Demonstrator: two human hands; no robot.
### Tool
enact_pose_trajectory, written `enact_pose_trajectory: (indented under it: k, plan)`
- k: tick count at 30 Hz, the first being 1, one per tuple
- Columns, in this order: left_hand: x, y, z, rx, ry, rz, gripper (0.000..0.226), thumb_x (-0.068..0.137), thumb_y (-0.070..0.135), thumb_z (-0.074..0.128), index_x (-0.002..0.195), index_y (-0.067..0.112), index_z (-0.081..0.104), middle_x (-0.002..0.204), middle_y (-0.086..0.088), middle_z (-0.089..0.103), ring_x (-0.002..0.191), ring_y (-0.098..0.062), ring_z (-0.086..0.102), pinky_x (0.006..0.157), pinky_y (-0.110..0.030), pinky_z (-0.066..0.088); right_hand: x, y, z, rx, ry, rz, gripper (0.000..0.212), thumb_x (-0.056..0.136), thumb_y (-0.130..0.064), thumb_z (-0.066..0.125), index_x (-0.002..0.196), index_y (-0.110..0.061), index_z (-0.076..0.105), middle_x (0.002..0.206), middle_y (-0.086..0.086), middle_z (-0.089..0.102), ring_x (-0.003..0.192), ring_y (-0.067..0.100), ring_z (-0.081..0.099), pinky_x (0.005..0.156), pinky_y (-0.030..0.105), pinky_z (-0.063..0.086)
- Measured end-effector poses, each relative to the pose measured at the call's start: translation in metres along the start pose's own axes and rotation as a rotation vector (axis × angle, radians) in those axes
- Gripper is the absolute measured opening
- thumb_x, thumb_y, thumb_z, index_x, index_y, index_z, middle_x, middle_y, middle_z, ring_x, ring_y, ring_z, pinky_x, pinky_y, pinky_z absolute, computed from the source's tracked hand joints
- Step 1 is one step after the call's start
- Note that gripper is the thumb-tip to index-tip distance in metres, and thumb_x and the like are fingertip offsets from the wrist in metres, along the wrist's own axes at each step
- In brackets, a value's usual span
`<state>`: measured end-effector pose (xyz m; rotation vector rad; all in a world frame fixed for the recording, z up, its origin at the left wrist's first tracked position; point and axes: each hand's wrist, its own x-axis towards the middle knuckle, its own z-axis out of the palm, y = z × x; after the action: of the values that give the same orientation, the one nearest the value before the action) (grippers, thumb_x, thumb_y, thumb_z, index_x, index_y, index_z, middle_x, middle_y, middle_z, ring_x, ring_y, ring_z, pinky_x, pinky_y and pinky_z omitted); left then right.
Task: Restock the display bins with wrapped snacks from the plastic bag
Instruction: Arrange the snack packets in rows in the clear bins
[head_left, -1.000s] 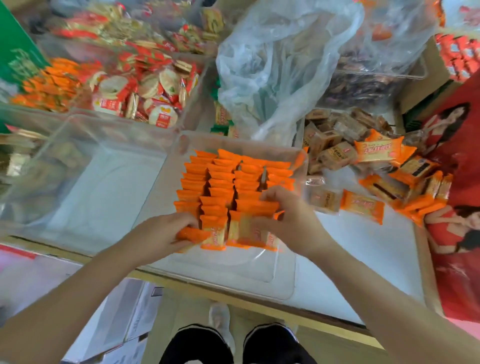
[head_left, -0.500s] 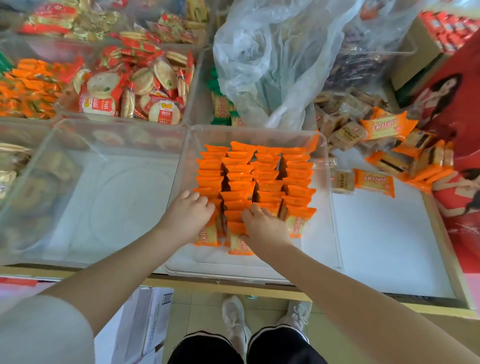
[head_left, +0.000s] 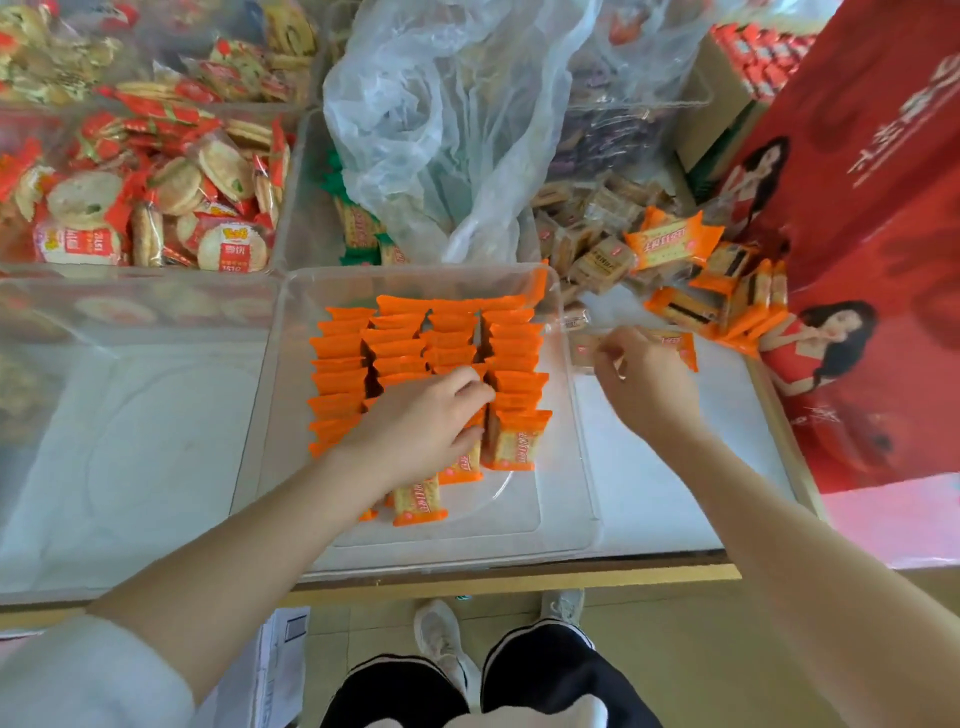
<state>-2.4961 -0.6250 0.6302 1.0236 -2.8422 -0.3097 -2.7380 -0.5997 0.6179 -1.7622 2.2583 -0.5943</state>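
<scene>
The white surface (head_left: 649, 499) carries 2 clear display bins in my near row: a bare one on the left (head_left: 135, 322) and the one I am filling (head_left: 415, 278). Behind it slumps 1 crumpled plastic bag (head_left: 441, 119). In the filling bin the orange wrapped snacks (head_left: 506, 358) stand on edge in 4 columns running away from me, a few near ones tipped flat; I cannot count each column surely.

The loose pile of orange snacks (head_left: 696, 306) lies to the right of that bin, out on the surface, so my right hand (head_left: 644, 384) is the nearer one. It sits just outside the bin wall, its fingers (head_left: 605, 353) curled down over 1 flat snack (head_left: 675, 345) whose long axis runs left to right; whether they have pinched it I cannot tell.

My left hand (head_left: 421, 421) rests on the 2 middle columns, fingers bent, fingertips pressing the packet tops.
</scene>
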Motion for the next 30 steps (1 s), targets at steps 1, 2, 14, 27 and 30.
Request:
enact_pose_trajectory:
  k: [1,2,14,27,30]
  plan:
    - [0.015,0.012,0.001,-0.028,-0.006,0.018,0.029,0.081,0.021,0.069,0.107,0.011,0.063,0.105,-0.006,0.061,0.07,-0.025,0.061,0.045,-0.026,0.038,0.004,0.019,-0.005,-0.029,-0.003,0.04,0.017,0.092,-0.019,0.051,0.097,-0.006,0.061,0.1,0.013,0.062,0.087,0.034,0.058,0.062,0.034,0.042]
    - [0.031,0.024,0.002,-0.056,-0.015,0.019,0.029,0.085,0.023,0.063,0.112,0.012,0.062,0.11,-0.005,0.059,0.079,-0.025,0.061,0.05,-0.029,0.042,0.008,0.037,-0.01,-0.083,-0.022,0.073,0.019,0.092,-0.019,0.05,0.102,-0.006,0.06,0.107,0.014,0.061,0.095,0.034,0.056,0.068,0.036,0.046]
    - [0.225,0.094,0.076,-0.049,-0.224,-0.086,0.035,0.092,0.026,0.048,0.124,0.012,0.046,0.121,-0.008,0.046,0.112,-0.028,0.049,0.082,-0.039,0.045,0.125,0.2,-0.043,-0.755,-0.344,0.115,0.062,0.096,-0.031,0.013,0.144,0.007,0.018,0.151,0.029,0.014,0.14,0.041,0.017,0.109,0.043,0.024]
    - [0.284,0.091,0.158,0.234,-0.338,-0.184,0.057,0.087,0.024,0.056,0.136,0.012,0.029,0.13,-0.01,0.042,0.121,-0.028,0.042,0.097,-0.038,0.034,0.149,0.22,-0.017,-0.841,-0.466,-0.379,0.046,0.095,-0.029,0.051,0.139,-0.022,0.039,0.152,0.003,0.022,0.139,0.033,0.018,0.107,0.044,0.029]
    - [0.274,0.093,0.141,0.069,-0.338,-0.216,0.053,0.085,0.035,0.055,0.131,0.016,0.036,0.121,-0.006,0.048,0.111,-0.025,0.05,0.086,-0.035,0.04,0.149,0.211,-0.023,-0.868,-0.488,-0.359,0.042,0.094,-0.027,0.052,0.135,-0.021,0.047,0.143,0.005,0.037,0.137,0.037,0.021,0.113,0.054,0.018]
